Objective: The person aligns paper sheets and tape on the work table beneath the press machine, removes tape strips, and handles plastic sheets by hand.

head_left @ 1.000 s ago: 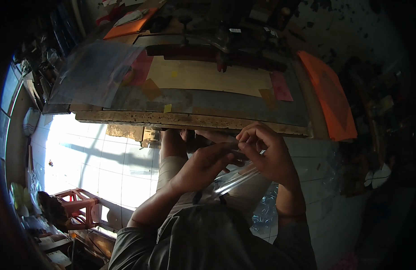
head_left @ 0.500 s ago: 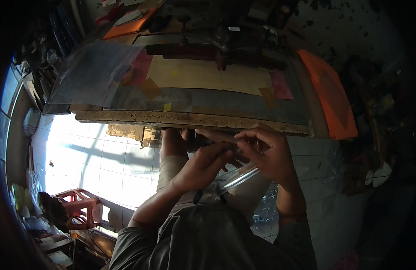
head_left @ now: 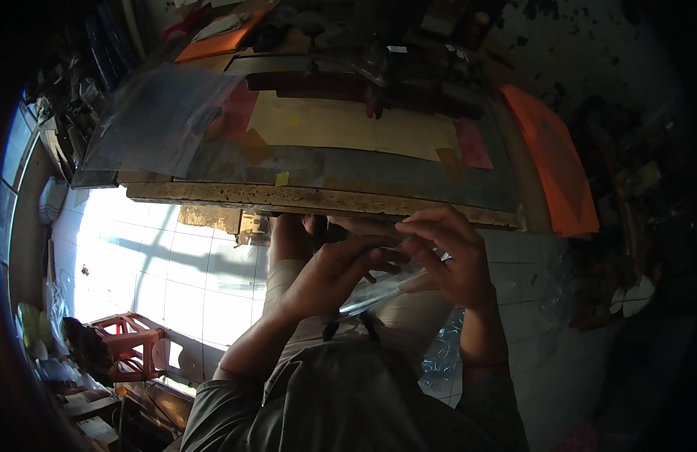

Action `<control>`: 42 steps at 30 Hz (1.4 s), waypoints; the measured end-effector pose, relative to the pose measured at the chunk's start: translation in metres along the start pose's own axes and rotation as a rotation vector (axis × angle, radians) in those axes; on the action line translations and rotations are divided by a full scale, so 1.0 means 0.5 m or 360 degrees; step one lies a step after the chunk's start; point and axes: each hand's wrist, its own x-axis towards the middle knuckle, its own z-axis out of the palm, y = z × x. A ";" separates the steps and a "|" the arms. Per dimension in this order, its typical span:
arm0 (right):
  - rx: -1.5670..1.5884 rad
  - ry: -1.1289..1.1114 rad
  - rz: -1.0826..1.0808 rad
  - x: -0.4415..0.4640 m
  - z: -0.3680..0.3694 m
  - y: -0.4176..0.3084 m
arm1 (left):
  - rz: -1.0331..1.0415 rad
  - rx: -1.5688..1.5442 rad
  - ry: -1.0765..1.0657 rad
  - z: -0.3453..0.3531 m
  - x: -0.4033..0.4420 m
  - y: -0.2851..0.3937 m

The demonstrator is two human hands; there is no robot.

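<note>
Pinching clear plastic (head_left: 375,297) in the right hand (head_left: 463,265) here, up over the lap (head_left: 408,325), with the left hand (head_left: 322,277) curled close, can't tell if gripping, probably to steady thin film.

The worktable (head_left: 311,165) holds clear plastic sheets (head_left: 149,124), a pale yellow sheet (head_left: 348,128) — and orange sheets (head_left: 552,162) at one side.

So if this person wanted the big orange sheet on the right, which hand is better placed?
Probably the right hand: it's nearer the orange sheet, on the same side. The left hand is farther across. Both seem busy with clear plastic, though.
</note>
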 end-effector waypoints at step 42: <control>0.0927 0.0590 0.0688 -0.010 0.045 0.335 | 0.0084 0.0951 0.1105 -0.252 0.154 -0.029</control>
